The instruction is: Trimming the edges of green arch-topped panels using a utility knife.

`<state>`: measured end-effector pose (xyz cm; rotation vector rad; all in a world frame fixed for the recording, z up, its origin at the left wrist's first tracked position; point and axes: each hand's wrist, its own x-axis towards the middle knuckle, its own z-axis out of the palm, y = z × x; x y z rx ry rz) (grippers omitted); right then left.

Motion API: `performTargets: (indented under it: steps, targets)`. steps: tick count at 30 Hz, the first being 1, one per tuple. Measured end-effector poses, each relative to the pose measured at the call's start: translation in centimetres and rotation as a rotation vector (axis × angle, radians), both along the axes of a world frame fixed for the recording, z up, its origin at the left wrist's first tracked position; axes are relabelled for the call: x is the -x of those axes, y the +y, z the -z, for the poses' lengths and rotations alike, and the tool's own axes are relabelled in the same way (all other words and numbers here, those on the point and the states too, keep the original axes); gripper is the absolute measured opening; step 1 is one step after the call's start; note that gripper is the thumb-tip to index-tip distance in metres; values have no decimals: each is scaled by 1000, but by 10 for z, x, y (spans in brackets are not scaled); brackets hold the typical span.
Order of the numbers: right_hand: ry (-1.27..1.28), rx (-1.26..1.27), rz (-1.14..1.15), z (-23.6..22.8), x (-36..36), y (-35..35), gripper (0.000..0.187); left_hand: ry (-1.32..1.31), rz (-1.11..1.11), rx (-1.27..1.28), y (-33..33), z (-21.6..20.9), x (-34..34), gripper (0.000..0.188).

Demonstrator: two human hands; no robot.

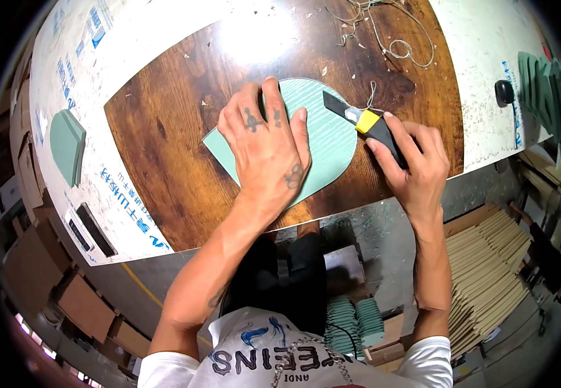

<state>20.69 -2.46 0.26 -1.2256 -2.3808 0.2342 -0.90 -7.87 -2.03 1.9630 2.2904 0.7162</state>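
Observation:
A pale green sheet piece (331,143) with a rounded edge and a ribbed sheen lies on a dark brown wood-grain board (170,139). Flat on top of it, my left hand (264,136) presses with its fingers stretched out, covering the left part. My right hand (416,155) is wrapped round a utility knife (387,137) with a black body and a yellow collar. Its dark blade reaches over the piece's upper right edge. A thin curled offcut strip (372,97) touches the edge beside the blade.
Tangled thin strips (400,46) and small scraps lie at the board's far right. Green pieces (68,147) are stacked at the left, with more (549,97) at the right. A small black object (504,93) sits nearby. Below are cardboard stacks (487,275); a person (547,255) is at the right.

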Motion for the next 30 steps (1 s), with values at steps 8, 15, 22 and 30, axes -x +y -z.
performTargets:
  steps: [8,15,22,30]
  targets:
    - [-21,61,85,-5,-28,-38,46,-78,372,0,9,0,12,46]
    - [10,192,286,-14,-37,-118,46,74,91,12,-9,-9,-8,60]
    - [-13,185,306,-10,-37,-117,50,-2,-74,37,-32,0,-13,61]
    - [-12,207,252,-10,-38,-97,51,50,-23,71,-39,9,-10,48]
